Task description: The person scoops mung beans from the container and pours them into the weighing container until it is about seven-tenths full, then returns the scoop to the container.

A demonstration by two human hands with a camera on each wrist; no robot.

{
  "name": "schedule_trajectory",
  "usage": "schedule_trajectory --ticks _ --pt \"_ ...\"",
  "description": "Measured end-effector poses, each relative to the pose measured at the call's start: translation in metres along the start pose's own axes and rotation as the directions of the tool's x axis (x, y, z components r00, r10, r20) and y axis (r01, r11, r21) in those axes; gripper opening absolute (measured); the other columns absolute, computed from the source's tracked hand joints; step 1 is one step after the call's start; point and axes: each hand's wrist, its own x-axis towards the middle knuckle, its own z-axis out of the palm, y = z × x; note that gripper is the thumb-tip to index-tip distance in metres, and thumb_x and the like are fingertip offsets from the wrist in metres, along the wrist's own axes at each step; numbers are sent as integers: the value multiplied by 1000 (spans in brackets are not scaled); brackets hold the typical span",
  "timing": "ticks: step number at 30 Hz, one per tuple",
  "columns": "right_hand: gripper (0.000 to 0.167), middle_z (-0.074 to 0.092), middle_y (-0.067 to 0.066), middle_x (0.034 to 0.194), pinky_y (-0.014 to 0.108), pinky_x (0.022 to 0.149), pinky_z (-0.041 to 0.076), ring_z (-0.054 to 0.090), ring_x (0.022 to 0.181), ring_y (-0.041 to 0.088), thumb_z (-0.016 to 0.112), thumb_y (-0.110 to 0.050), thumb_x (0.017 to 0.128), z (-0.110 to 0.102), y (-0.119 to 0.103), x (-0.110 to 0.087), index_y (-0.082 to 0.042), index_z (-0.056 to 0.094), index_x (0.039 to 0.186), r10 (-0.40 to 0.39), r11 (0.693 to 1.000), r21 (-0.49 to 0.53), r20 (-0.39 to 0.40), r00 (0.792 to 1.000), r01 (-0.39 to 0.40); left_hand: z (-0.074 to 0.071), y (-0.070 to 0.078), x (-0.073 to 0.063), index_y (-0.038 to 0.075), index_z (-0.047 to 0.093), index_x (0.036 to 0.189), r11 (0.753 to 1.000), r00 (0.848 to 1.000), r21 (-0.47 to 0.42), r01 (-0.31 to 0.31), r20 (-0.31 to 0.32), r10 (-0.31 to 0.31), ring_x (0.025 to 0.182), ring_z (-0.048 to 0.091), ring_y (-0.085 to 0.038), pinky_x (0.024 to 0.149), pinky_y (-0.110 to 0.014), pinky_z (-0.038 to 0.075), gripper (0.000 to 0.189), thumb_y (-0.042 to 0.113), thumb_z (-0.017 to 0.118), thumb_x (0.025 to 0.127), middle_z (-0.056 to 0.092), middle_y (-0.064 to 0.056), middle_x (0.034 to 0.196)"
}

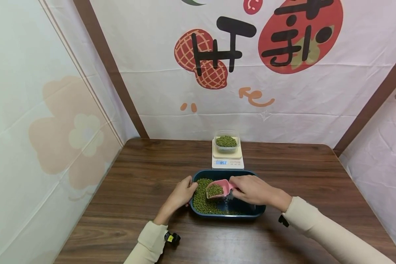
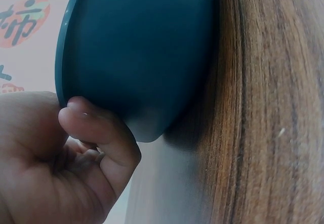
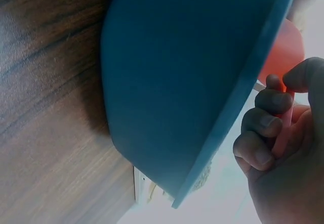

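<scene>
A dark blue oblong tub (image 1: pixel 227 217) stands on the table, with green mung beans (image 1: pixel 202 201) heaped toward its left end. My left hand (image 1: pixel 180 191) grips the tub's left rim, the thumb on top and fingers curled against the outer wall, as the left wrist view shows. Over the tub, my right hand (image 1: pixel 252 189) holds a pink scoop (image 1: pixel 225 186) by its handle, fingers wrapped round it in the right wrist view. Mung beans (image 1: pixel 214 190) fill part of the scoop, whose mouth points left.
Behind the tub, a white kitchen scale (image 1: pixel 227 164) with a lit display carries a clear plastic container (image 1: pixel 227 148) of mung beans. Brown wooden table (image 1: pixel 151 165) surrounds them. A printed white cloth (image 1: pixel 165 126) hangs along the table's back edge.
</scene>
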Motion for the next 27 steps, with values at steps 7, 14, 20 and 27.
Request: schedule_trajectory --ticks 7,14,20,27 --pt "11 37 -12 72 20 54 24 31 58 1 58 -19 104 -6 3 0 -20 54 94 22 1000 -5 -31 999 -22 1 -1 1 10 44 86 1000 1000 -3 -1 -2 1 43 48 -16 42 -27 45 26 18 46 111 45 -1 60" --pt "11 35 -11 70 21 53 21 27 55 1 58 -19 103 -11 5 0 -20 54 94 46 999 -12 -49 998 -46 2 -2 2 10 44 85 1000 1000 -2 -6 -5 6 43 49 -17 42 -28 45 26 18 46 110 46 -1 60" --pt "14 33 -11 69 20 53 22 27 56 1 59 -17 102 -15 8 2 -20 52 90 39 999 -15 -75 996 -40 2 -2 2 10 44 86 1000 1000 -3 -2 2 2 43 49 -17 42 -28 45 27 19 46 111 46 -1 60" --pt "12 34 -10 69 21 55 22 27 57 1 59 -15 102 -22 14 5 -19 54 92 53 998 -22 -100 994 -56 1 -1 1 10 44 86 1000 1000 -1 5 1 -5 43 48 -16 42 -27 45 27 19 46 111 45 -1 60"
